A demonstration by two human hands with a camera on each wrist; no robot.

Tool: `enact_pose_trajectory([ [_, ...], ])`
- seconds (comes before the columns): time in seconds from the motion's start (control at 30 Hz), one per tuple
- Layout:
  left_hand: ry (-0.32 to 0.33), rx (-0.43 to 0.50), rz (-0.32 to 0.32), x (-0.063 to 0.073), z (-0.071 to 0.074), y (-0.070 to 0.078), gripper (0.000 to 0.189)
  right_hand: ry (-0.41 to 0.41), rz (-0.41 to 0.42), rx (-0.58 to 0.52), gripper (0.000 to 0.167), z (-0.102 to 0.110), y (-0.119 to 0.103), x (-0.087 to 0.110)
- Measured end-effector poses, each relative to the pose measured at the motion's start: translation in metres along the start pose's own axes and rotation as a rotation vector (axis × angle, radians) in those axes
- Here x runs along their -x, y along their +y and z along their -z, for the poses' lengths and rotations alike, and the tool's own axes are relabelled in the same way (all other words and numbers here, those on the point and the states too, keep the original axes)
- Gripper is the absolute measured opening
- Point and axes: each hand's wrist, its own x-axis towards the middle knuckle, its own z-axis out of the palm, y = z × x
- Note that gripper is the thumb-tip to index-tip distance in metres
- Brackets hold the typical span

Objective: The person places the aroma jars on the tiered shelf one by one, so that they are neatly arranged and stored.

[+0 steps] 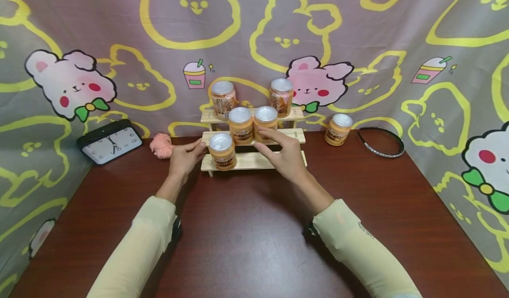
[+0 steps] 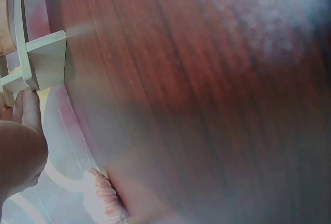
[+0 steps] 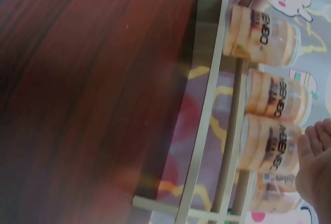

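A three-step wooden stand [image 1: 254, 162] carries several orange jars with silver lids. Two of them, the left top jar [image 1: 224, 101] and the right top jar [image 1: 281, 99], stand on the top step. Side by side on the middle step are a jar [image 1: 241, 127] and another jar [image 1: 265, 114]. On the bottom step, at its left end, is one more jar [image 1: 222, 154]. My left hand [image 1: 184, 160] touches the left end of the stand with extended fingers. My right hand [image 1: 288, 156] is at the right middle jar, thumb and fingers spread, partly covering it; contact is unclear.
Right of the stand, a separate jar [image 1: 338, 130] stands on the brown table [image 1: 254, 236], with a dark headband [image 1: 383, 150] farther right. To the left are a clock [image 1: 109, 143] and a pink fluffy bundle [image 1: 161, 146]. A patterned cloth [image 1: 246, 55] hangs behind.
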Motion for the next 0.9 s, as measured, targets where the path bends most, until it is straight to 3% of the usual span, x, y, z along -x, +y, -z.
enact_pose_trajectory([
  [0.23, 0.003, -0.005, 0.004, 0.000, 0.000, 0.000, 0.039, 0.063, 0.025, 0.033, 0.033, 0.015, 0.007, -0.001],
  [0.53, -0.002, -0.015, 0.003, 0.000, 0.001, 0.001, 0.040, 0.129, -0.022, 0.113, 0.039, 0.028, 0.019, 0.003],
  [0.9, 0.001, -0.027, 0.004, 0.001, 0.001, 0.001, 0.040, 0.136, -0.063, 0.188, 0.051, 0.045, 0.036, 0.008],
])
